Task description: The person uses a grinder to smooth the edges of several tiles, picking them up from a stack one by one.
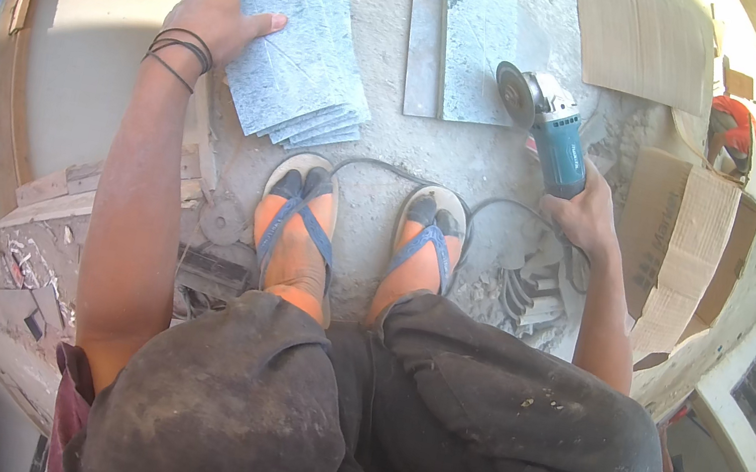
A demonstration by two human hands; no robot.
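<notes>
A fanned stack of blue-grey speckled tiles (pixel 304 51) lies on the dusty floor ahead of my left foot. My left hand (pixel 220 11) grips its left edge, thumb laid over the top tile and the other fingers hidden behind the edge. In my right hand (pixel 589 213) is a teal angle grinder (pixel 560 152), held by the rear of its body, its disc (pixel 516 96) pointing up and to the left. That disc overlaps the right side of a thick speckled block or tile stack (pixel 478 41), which rests on a larger grey slab (pixel 419 61). Whether it touches cannot be made out.
A black cord (pixel 505 203) runs past my sandalled feet. Flat cardboard (pixel 644 45) and an opened cardboard box (pixel 669 247) lie on the right. Broken tile offcuts (pixel 534 299) are piled beside my right foot, wood strips (pixel 68 187) at left. A person in red (pixel 746 129) is far right.
</notes>
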